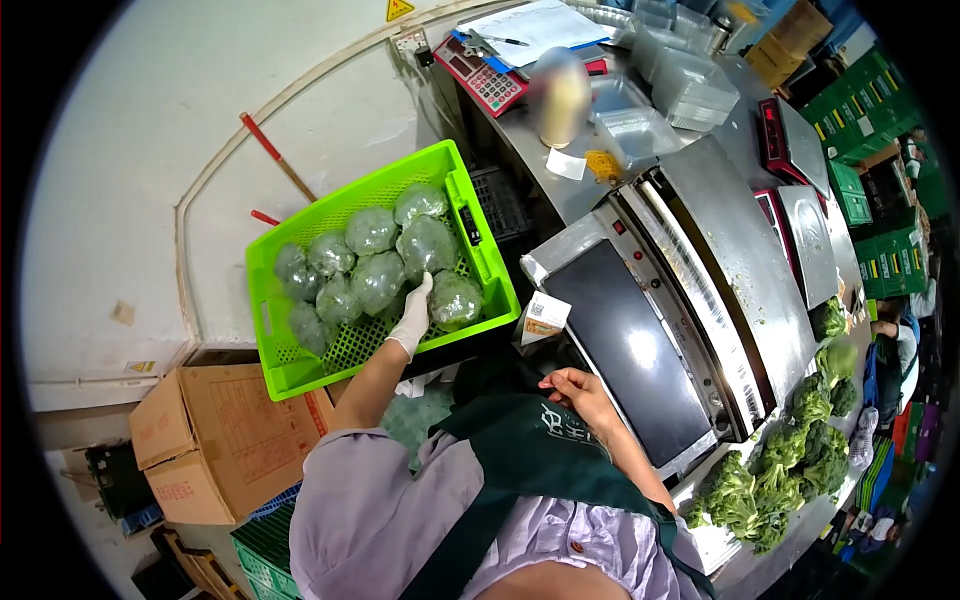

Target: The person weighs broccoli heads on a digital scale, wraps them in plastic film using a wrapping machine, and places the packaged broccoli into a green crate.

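Note:
My left hand [412, 318], in a white glove, reaches into a bright green crate [275, 378]. It is among several round, film-wrapped heads that look like broccoli. One finger or the thumb points up between a wrapped head [378, 283] on its left and another wrapped head [456, 301] on its right; the other fingers are hidden, so I cannot tell its grip. My bare right hand [582, 392] is near my apron, beside the wrapping machine [630, 350]. Its fingers are curled and pressed together; whatever they may hold is too small to make out.
Unwrapped broccoli [770, 480] is piled on the counter at right. Scales [805, 230] stand beyond the wrapping machine. Clear plastic trays [690, 85], a clipboard [540, 30] and a red scale [480, 75] occupy the back. A cardboard box [240, 430] sits below the crate at left.

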The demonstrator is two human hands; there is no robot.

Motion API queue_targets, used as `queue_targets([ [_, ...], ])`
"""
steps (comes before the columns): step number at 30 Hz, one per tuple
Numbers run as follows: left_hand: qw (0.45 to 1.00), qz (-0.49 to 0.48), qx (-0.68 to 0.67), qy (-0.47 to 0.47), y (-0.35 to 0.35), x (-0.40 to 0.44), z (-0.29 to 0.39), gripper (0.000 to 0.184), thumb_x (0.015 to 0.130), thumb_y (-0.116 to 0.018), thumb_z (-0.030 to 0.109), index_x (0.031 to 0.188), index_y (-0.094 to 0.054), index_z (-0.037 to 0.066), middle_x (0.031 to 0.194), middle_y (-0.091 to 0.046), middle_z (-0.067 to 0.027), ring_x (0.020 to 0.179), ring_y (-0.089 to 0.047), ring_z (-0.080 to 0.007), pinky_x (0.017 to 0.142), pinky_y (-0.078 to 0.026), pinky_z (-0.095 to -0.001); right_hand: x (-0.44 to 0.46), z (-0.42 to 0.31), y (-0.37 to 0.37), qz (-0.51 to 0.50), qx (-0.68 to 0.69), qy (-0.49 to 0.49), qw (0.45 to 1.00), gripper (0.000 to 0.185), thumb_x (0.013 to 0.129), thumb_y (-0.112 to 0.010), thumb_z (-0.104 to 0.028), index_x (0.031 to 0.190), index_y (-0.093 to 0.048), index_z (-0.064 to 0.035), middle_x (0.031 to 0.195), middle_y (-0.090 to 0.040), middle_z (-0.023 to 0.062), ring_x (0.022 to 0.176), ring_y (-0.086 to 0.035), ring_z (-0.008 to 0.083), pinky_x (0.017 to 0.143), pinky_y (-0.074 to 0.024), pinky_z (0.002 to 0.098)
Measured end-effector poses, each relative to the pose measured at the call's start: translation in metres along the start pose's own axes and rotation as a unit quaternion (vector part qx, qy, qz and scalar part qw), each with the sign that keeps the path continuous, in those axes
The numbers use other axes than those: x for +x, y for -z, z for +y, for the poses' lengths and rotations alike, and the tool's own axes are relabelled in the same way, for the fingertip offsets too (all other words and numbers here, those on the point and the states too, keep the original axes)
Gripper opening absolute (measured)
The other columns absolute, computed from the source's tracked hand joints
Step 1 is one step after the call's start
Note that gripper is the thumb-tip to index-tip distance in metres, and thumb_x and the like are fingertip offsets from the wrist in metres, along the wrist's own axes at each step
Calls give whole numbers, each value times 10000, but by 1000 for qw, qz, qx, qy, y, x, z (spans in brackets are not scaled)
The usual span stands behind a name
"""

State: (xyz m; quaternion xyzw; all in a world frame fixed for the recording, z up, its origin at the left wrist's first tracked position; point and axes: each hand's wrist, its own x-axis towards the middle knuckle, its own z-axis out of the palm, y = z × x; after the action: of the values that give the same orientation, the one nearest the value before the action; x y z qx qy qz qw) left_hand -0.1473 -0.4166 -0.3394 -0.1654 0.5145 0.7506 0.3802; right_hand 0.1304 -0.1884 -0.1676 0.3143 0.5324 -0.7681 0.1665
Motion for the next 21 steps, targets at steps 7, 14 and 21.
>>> queue_targets([
  [7,971,111,211,17,-5,16,9,626,885,-484,495,1208,-509,-41,1212,-551,-159,1115,-519,-267,955,-375,-350,-5,-2,1,21,30,-20,999,207,941,-502,-192,963,-610,-17,938,-650,41,695,-552,68,642,-444,191],
  [14,853,101,494,-134,-45,-28,102,467,847,-524,449,839,-671,6,882,-661,-158,930,-606,-239,830,-438,-312,-12,-1,8,22,-8,33,999,220,935,-516,-216,951,-621,-22,947,-656,28,717,-563,69,641,-436,188],
  [21,741,-372,193,-525,-272,-246,189,332,866,-527,278,755,-647,-11,1005,-599,-186,1049,-537,-331,897,-403,-410,-19,10,19,44,35,62,997,219,930,-525,-221,951,-623,-26,898,-642,17,685,-565,70,628,-461,194],
])
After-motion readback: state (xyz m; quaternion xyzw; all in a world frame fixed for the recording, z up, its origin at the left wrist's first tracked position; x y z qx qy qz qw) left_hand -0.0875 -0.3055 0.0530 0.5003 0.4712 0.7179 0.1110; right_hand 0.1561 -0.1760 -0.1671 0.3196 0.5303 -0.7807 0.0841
